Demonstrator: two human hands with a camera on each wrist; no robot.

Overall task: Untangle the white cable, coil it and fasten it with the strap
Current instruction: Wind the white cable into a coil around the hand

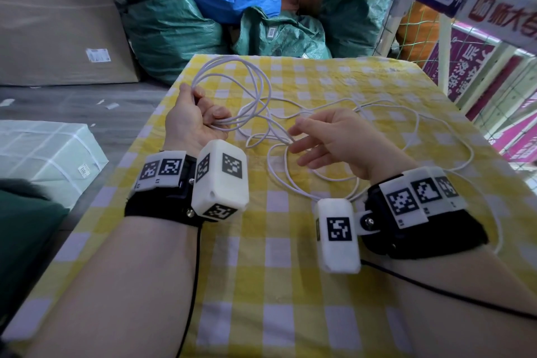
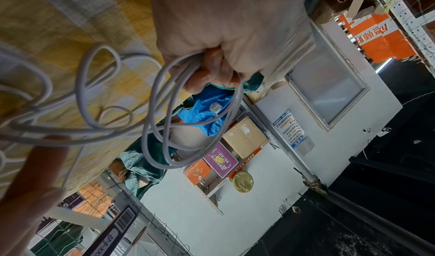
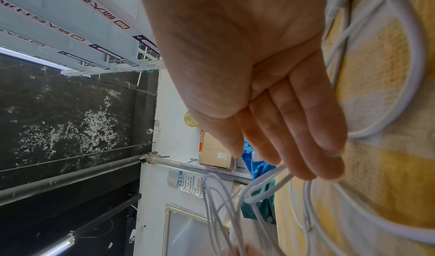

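Observation:
A long white cable (image 1: 263,87) lies partly coiled, partly loose on the yellow checked tablecloth (image 1: 261,270). My left hand (image 1: 200,116) is palm up at the table's left side and grips several coiled loops (image 2: 188,111) in its curled fingers. The rest of the cable (image 1: 406,122) sprawls in tangled curves to the right. My right hand (image 1: 316,139) hovers over the tangle with straight fingers (image 3: 306,139), their tips touching a strand (image 3: 266,185). No strap shows in any view.
Green and blue bags (image 1: 203,9) are piled behind the table. A cardboard slab (image 1: 58,23) leans at the left, a wrapped white parcel (image 1: 43,154) sits on the floor. A netted white shelf frame (image 1: 406,23) with signs stands at the right.

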